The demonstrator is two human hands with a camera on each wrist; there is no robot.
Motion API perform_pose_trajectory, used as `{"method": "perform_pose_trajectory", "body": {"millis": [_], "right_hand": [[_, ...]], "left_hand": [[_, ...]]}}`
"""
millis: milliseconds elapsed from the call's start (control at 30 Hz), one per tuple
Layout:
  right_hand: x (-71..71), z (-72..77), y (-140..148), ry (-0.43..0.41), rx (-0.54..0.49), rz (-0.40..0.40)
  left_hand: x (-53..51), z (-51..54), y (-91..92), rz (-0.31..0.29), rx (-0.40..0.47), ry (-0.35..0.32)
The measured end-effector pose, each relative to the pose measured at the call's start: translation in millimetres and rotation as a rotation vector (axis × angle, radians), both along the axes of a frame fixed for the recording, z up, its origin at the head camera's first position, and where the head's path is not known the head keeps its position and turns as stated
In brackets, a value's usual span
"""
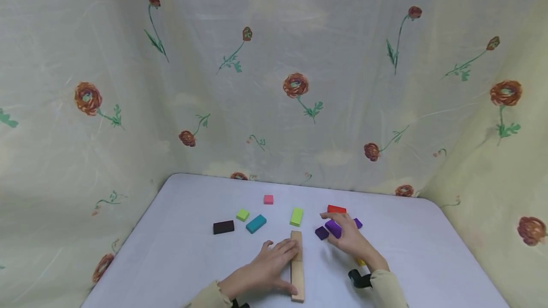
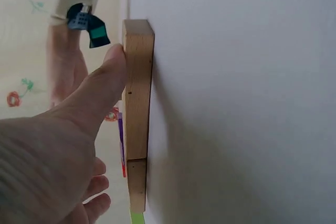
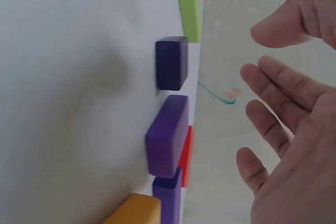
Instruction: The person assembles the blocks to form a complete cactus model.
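At the near middle of the table [image 1: 180, 265], two wooden blocks [image 1: 298, 279] lie end to end. Left hand [image 1: 270, 268] unclenched: thumb against the nearer, fingertips at the farther, spread probably to steady both in line. Right hand [image 1: 348, 239] hovers, grasping nothing; thumb and fingers part near a dark purple block [image 1: 321, 233], perhaps for clearance. Beyond: black block [image 1: 223, 227], teal block [image 1: 256, 224], lime block [image 1: 296, 216], red block [image 1: 337, 209], pink block [image 1: 268, 199], spaced apart; then floral curtain [image 1: 342, 108].

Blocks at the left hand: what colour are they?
Light brown blocks, clearest in the left wrist view.
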State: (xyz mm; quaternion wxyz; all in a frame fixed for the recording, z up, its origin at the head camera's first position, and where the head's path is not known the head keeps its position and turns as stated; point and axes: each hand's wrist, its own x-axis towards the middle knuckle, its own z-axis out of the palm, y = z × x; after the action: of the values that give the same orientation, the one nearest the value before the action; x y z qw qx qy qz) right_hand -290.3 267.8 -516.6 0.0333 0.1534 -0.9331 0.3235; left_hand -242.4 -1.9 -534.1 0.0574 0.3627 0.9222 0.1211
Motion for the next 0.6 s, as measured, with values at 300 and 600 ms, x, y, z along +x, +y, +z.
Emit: {"method": "perform_pose_trajectory", "body": {"millis": [300,600], "right_hand": [[-2.9,-10.0,1,-0.017,0.030,0.018],[-7.6,-17.7,-2,-0.079,0.066,-0.047]], "left_hand": [[-2.2,-0.7,-6.2,-0.014,0.013,-0.042],[-4.9,-2.2,-7.4,-0.028,0.036,-0.038]]}}
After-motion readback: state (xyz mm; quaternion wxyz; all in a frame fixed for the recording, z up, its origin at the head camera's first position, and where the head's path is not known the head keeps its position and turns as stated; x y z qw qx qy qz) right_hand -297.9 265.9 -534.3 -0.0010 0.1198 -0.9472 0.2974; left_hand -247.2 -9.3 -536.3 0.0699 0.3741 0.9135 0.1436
